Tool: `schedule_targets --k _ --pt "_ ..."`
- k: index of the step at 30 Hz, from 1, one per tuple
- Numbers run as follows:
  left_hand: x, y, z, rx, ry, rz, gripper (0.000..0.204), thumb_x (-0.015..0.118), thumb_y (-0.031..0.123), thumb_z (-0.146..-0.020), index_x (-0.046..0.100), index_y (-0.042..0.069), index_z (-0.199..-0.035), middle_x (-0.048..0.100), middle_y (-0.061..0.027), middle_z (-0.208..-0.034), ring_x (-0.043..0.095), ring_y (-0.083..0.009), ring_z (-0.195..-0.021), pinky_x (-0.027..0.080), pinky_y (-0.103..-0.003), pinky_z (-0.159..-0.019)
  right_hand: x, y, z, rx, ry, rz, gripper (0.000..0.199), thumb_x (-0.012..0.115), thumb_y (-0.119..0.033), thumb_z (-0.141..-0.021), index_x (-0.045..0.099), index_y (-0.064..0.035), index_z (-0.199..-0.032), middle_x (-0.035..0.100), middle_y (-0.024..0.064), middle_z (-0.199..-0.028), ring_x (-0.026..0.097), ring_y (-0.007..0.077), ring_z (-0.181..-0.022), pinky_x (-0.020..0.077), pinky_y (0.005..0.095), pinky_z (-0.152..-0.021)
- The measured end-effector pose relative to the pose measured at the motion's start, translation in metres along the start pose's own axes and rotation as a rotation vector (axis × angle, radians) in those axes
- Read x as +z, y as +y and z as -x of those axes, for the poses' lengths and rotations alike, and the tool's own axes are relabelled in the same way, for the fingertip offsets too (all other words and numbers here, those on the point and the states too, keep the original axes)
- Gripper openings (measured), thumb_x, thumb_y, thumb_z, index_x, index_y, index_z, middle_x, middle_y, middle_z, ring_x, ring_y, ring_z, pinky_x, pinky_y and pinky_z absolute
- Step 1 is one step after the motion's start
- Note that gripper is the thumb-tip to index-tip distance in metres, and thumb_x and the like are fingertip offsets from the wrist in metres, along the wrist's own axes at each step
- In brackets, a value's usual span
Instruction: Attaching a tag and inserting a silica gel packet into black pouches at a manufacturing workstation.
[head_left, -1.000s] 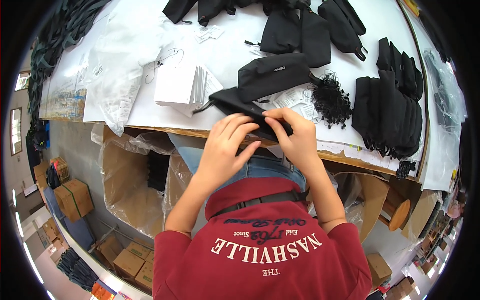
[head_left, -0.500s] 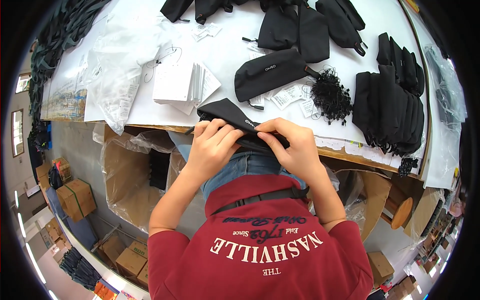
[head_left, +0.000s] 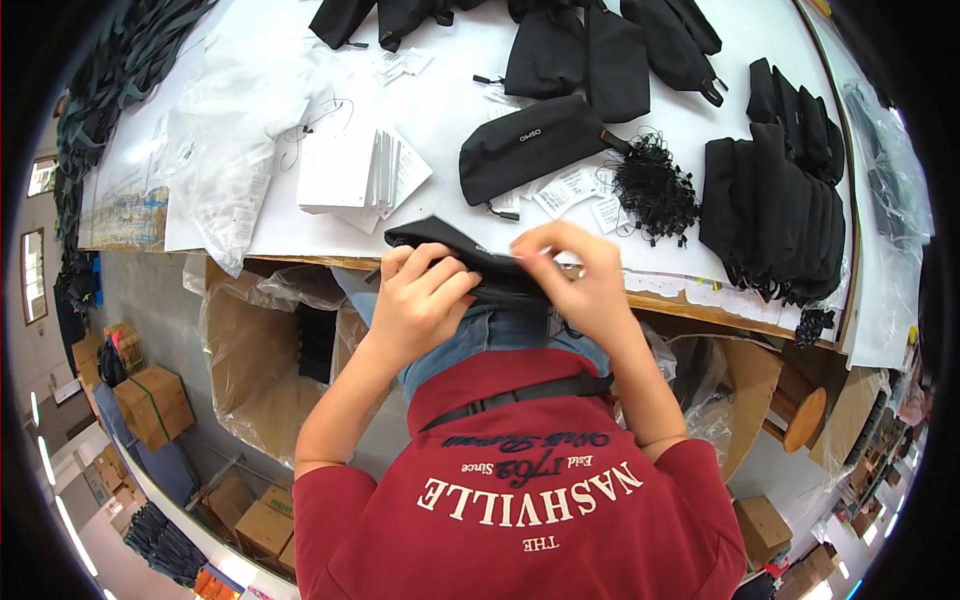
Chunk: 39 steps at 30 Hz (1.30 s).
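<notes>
A black zippered pouch [head_left: 445, 233] is held at the table's front edge, over my lap. My left hand [head_left: 425, 300] grips its near side, fingers curled over the fabric. At the pouch's right end is my right hand [head_left: 575, 270], smeared by motion; whether its fingertips hold the fabric does not show. Just beyond lies another black pouch [head_left: 530, 145], flat, with a zip pull at its near edge. Beside it sits a tangled heap of black cords [head_left: 655, 190]. White printed tags [head_left: 565, 190] lie partly under that pouch.
A stack of white cards [head_left: 345, 170] stands on the white table [head_left: 270, 225], with crumpled clear plastic [head_left: 225, 130] to its left. More black pouches [head_left: 575, 60] lie at the back, and several stand in a row [head_left: 775, 210] at right. Plastic-lined cartons [head_left: 250, 360] are below the table edge.
My right hand has lifted slightly, its pinch on the pouch's edge now blurred. The held pouch's flap has tipped, hiding much of its front face. My left hand keeps its grip.
</notes>
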<state>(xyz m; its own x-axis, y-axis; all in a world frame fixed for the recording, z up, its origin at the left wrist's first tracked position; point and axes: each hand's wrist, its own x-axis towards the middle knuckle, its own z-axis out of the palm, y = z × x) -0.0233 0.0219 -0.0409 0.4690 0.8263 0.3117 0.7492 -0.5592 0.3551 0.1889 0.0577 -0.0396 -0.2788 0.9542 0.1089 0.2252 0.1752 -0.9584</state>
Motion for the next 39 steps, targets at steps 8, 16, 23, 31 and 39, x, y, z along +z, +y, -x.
schedule_targets --k 8,16,23,31,39 --pt "0.009 0.003 -0.003 -0.097 -0.190 0.076 0.019 0.073 0.009 -0.066 0.059 0.008 -0.078 0.055 -0.0116 -0.130 0.045 -0.0286 -0.125 0.021 -0.050 -0.111 -0.017 0.072 -0.022 0.016 0.250 0.817 0.022 0.074 -0.017 -0.073 0.064 -0.0094 -0.092 0.054 0.0064 -0.086 0.054 0.0262 -0.085 0.0454 0.0374 -0.073" --pt "0.006 0.002 0.000 -0.103 -0.214 0.115 0.023 0.072 0.009 -0.065 0.055 0.008 -0.079 0.049 -0.0173 -0.134 0.042 -0.0341 -0.127 0.020 -0.054 -0.110 -0.026 0.026 -0.015 0.072 0.208 0.551 0.015 0.074 -0.012 -0.073 0.063 -0.0065 -0.080 0.052 0.0063 -0.078 0.052 0.0222 -0.074 0.0437 0.0333 -0.066" --pt "0.003 0.003 -0.001 -0.116 -0.205 0.114 0.023 0.072 0.009 -0.063 0.056 0.008 -0.079 0.048 -0.0176 -0.136 0.042 -0.0348 -0.127 0.020 -0.053 -0.110 0.001 0.000 0.015 -0.143 0.006 0.436 0.023 0.076 -0.015 -0.074 0.062 -0.0080 -0.091 0.055 0.0067 -0.089 0.052 0.0188 -0.076 0.0430 0.0312 -0.066" --pt "-0.019 -0.004 -0.001 -0.241 -0.108 0.171 0.024 0.075 0.006 -0.058 0.067 0.010 -0.080 0.052 -0.0132 -0.135 0.045 -0.0316 -0.128 0.021 -0.048 -0.111 -0.039 0.044 0.049 0.117 -0.134 -0.024 0.053 0.066 -0.031 -0.084 0.050 -0.0029 -0.126 0.056 0.0119 -0.117 0.053 0.0221 -0.109 0.0374 0.0333 -0.096" --pt "-0.019 0.001 -0.005 -0.238 -0.093 0.233 0.019 0.075 0.010 -0.064 0.065 0.010 -0.079 0.051 -0.0109 -0.135 0.045 -0.0315 -0.128 0.020 -0.049 -0.111 -0.007 0.038 0.052 0.161 -0.306 -0.053 0.042 0.073 -0.011 -0.081 0.057 -0.0021 -0.119 0.059 0.0125 -0.115 0.056 0.0248 -0.108 0.0434 0.0341 -0.092"
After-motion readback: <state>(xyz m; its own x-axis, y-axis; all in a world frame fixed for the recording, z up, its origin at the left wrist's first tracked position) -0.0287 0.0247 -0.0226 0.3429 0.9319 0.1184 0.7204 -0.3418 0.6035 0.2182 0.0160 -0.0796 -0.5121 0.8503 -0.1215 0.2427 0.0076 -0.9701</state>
